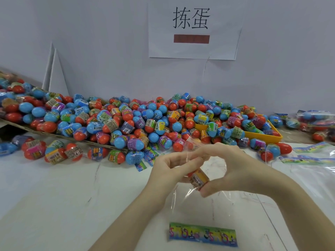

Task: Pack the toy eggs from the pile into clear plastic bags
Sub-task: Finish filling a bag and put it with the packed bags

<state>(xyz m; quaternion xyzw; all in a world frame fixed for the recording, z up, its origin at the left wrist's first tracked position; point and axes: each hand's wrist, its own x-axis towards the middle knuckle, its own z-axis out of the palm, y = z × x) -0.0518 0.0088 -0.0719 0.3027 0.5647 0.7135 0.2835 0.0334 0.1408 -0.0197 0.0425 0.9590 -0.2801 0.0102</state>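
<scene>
Clear film is what both hands are working: the plastic bag [199,201] hangs from the fingers with its mouth up between them and its printed header card [203,234] lying flat on the white table [54,196] toward the person. The left hand [168,169] curls its fingers and thumb onto one lip of the mouth, probably to hold it apart. The right hand [228,169] is curled round a toy egg [198,178], thumb under it, other fingertips meeting the left hand's above. I judge the egg is being pushed in at the mouth; whether it is already past the film I cannot tell. Its long axis tilts, red end up toward the fingertips, labelled band down toward the right thumb. Beyond the fingers lies the pile of eggs [136,120], spilling over a yellow tray [262,135].
</scene>
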